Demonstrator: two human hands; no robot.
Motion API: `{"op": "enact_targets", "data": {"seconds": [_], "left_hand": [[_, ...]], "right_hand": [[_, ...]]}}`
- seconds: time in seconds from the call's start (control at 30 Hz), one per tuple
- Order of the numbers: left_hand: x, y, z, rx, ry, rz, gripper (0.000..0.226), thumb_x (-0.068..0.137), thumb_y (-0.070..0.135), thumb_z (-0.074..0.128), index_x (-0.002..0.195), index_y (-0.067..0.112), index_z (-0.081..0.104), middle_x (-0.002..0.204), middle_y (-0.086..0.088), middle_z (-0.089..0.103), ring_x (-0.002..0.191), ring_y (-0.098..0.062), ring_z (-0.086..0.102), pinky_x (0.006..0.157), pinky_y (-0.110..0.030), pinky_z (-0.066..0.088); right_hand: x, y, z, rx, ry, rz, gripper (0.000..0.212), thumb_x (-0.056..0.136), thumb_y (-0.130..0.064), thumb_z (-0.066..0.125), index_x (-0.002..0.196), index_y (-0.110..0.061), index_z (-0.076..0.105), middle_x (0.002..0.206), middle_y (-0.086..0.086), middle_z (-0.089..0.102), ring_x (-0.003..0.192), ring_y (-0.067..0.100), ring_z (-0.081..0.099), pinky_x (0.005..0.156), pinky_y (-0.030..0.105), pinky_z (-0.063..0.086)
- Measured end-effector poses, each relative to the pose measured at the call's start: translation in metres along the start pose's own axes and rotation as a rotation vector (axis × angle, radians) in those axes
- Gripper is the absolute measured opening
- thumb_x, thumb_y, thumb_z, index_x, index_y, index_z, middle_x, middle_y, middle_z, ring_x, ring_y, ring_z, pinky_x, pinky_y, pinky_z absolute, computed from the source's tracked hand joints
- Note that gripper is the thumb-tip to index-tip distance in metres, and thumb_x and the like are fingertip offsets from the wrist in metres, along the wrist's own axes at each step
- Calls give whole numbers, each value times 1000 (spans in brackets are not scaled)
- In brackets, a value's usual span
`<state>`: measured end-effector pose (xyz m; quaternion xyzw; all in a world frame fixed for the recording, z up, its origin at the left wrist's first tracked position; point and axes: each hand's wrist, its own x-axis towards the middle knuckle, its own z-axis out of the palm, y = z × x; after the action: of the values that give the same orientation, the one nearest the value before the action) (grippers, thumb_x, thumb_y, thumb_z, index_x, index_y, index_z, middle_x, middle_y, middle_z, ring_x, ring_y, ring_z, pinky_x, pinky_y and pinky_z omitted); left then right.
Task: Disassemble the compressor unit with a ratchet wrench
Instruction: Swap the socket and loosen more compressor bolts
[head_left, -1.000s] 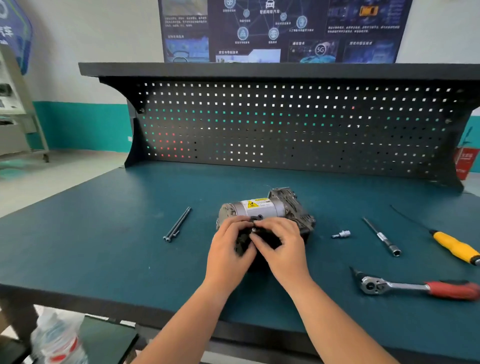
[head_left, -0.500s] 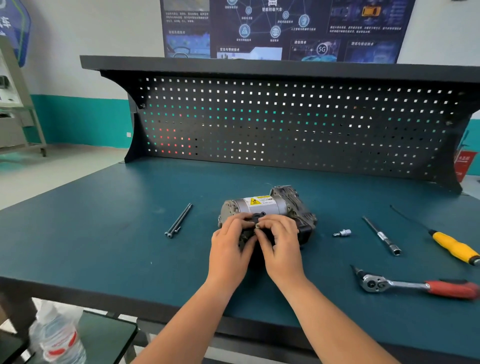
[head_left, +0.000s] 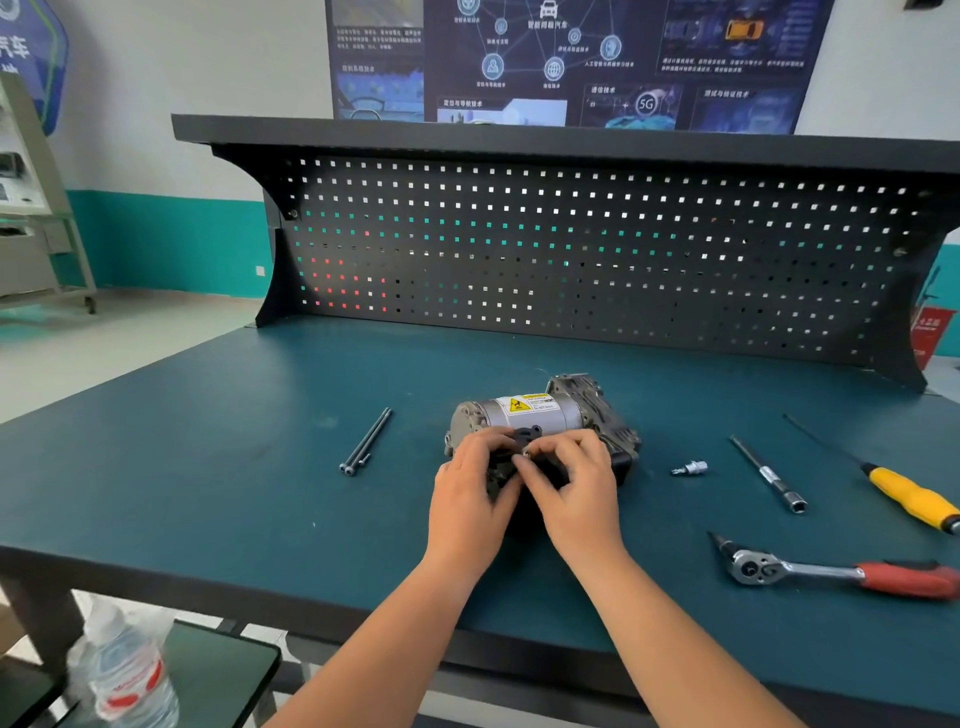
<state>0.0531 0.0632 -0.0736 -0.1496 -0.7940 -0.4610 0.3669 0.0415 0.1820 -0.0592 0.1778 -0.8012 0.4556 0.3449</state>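
Centrally on the desk (head_left: 208, 467), a little back from its front edge, the compressor unit (head_left: 540, 415) lies on its side, with its silver cylinder to the left and its dark housing to the right. The left hand (head_left: 467, 499) curls its fingers round the black part on its near face. The right hand (head_left: 576, 493) pinches what seems to be a small screw (head_left: 525, 453) — too tiny to be sure. Toward the right edge lies the ratchet wrench (head_left: 831, 571), untouched — well apart from the unit. Two long bolts (head_left: 366, 441) lie nearer the left edge.
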Motion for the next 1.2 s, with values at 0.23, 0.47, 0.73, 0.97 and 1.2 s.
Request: {"op": "enact_targets", "data": {"seconds": [0.23,0.47,0.73,0.97,1.2], "left_hand": [[0,-4,1,-36,9,9,24,83,17,68,103,18,57,110,30,50,98,1,55,85,-32,50],[0,-8,2,-37,2,-1,28,81,17,68,106,22,56,108,20,56,96,2,54,84,-29,49],[0,-9,1,-49,-4,1,28,79,18,64,105,23,56,107,22,56,97,6,53,82,-17,45],[1,-6,0,-42,7,6,30,79,24,64,105,34,51,104,28,54,95,6,53,81,-14,45],[1,-6,2,-61,20,5,26,79,20,63,103,24,54,105,24,54,94,3,54,81,-22,47]], "right_hand": [[8,3,-14,-11,-150,-202,13,86,-12,61,94,-11,71,87,-5,62,89,6,53,82,16,43],[5,-1,-10,-1,-182,-213,21,89,-9,50,99,-7,68,94,-6,55,93,5,51,89,6,35],[11,-5,-7,8,-157,-166,4,84,-7,65,86,-7,68,82,-12,53,83,7,50,78,7,37],[12,-4,-13,-150,-181,-335,15,87,-6,56,94,-2,69,89,8,61,91,11,47,86,16,37],[12,0,-7,-161,-116,-404,14,84,-2,58,92,0,70,88,9,62,92,12,46,87,15,38]]}}
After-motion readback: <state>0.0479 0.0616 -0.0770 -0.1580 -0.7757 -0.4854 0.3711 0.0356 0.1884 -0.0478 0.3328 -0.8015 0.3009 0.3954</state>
